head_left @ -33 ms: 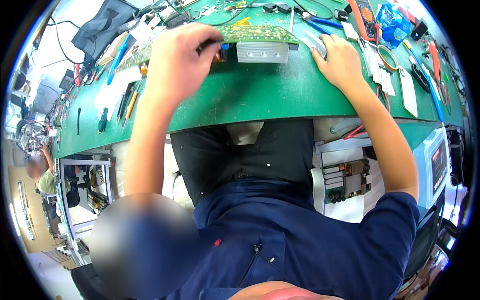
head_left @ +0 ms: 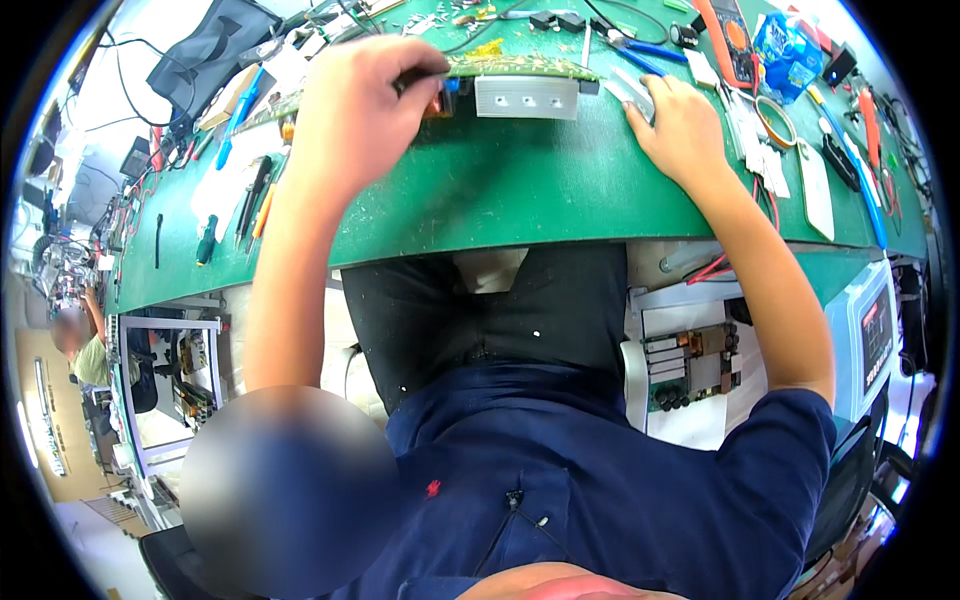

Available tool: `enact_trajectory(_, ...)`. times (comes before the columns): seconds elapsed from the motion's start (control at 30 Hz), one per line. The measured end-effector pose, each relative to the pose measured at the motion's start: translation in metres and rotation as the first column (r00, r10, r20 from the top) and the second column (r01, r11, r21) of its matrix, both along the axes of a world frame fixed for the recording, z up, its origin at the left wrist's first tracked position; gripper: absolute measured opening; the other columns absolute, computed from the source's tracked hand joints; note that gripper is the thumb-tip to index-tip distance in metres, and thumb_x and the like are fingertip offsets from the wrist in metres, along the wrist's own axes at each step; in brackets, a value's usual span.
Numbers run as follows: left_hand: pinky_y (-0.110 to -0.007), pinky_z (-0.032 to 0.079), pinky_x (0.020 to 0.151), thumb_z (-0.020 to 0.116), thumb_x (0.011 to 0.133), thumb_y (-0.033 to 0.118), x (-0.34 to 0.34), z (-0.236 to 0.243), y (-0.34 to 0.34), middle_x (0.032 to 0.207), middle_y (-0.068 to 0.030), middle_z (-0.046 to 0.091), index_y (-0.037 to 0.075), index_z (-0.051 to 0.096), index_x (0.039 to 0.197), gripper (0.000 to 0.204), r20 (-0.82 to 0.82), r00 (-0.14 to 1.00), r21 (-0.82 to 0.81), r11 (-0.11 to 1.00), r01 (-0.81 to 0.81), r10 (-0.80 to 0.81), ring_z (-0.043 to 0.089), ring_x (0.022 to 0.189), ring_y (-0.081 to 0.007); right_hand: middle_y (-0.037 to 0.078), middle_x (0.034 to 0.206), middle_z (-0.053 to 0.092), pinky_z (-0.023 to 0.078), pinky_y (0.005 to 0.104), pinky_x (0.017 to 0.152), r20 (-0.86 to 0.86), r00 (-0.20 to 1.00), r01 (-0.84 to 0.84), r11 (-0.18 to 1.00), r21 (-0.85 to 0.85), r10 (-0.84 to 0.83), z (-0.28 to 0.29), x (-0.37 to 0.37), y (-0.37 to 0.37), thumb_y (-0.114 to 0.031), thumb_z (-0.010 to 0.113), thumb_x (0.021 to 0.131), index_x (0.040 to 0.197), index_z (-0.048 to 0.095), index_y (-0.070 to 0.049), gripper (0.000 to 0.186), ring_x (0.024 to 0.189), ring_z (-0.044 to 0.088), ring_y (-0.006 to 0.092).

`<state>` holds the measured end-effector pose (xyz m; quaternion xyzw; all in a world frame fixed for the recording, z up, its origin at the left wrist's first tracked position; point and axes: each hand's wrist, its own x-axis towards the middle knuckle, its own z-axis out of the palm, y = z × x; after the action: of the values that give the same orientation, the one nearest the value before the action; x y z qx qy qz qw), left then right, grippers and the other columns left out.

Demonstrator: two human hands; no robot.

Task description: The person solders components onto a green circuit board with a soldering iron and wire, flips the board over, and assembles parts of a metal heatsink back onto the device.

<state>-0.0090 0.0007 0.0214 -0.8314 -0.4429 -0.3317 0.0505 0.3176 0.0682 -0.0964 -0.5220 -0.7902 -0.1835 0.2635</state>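
Note:
My left hand (head_left: 365,110) is closed on a green circuit board (head_left: 530,66), held above the bench and seen nearly edge-on. A silver heatsink (head_left: 527,98) with several holes hangs from its underside, beside orange-brown and blue components near my fingers. The hand and wrist hide the board's middle; its left end shows past my wrist. At the right, my right hand (head_left: 682,125) rests low over the bench, thumb and index finger closed about a flat silver metal piece (head_left: 627,88), apart from the board. The fingers partly cover that piece.
Along the green bench (head_left: 500,200) lie a screwdriver (head_left: 206,240), pens, blue-handled pliers (head_left: 650,48), a tape roll (head_left: 775,118) and a white case (head_left: 815,190). A multimeter (head_left: 727,40) and a blue bag (head_left: 788,50) stand far right. Another person (head_left: 90,350) is far left.
The circuit board has tilted, so less of its upper face shows and it looks thinner. My left hand has shifted slightly upward with it. The right hand has barely moved.

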Motion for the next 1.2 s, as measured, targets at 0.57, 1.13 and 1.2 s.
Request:
enact_trajectory(0.57,-0.028,0.056,0.085,0.076,0.085,0.004,-0.019,0.059,0.088,0.090,-0.0072,0.074,-0.003,0.071,0.098,0.015,0.135,0.986,-0.401,0.904,0.148,-0.101,0.071,0.086,-0.0134,0.020,0.109,0.068,0.053,0.0450,0.088,-0.147,0.987,0.043,0.994,-0.103,-0.058,0.027,-0.008,-0.009,-0.035,0.076,0.088,0.123,0.065,0.000,0.050,0.101,0.067,0.0369)
enact_trajectory(1.13,-0.025,0.053,0.075,0.074,0.083,-0.001,-0.015,0.051,0.072,0.084,-0.0043,0.071,-0.004,0.071,0.092,0.010,0.247,0.960,-0.398,0.889,0.226,-0.133,0.066,0.080,-0.0079,0.010,0.092,0.064,0.051,0.0377,0.075,-0.109,0.814,-0.488,0.772,0.407,0.571,0.102,-0.064,0.013,-0.035,0.095,0.063,0.103,0.068,-0.005,0.057,0.087,0.065,0.0291)
enact_trajectory(1.2,-0.027,0.053,0.079,0.076,0.086,0.008,-0.011,0.062,0.074,0.088,-0.0052,0.072,-0.003,0.071,0.099,0.017,0.148,0.981,-0.393,0.903,0.173,-0.123,0.067,0.083,-0.0098,0.010,0.090,0.063,0.051,0.0367,0.072,-0.128,0.807,-0.489,0.774,0.401,0.576,0.104,-0.063,0.016,-0.034,0.096,0.061,0.102,0.069,-0.004,0.057,0.084,0.064,0.0290)
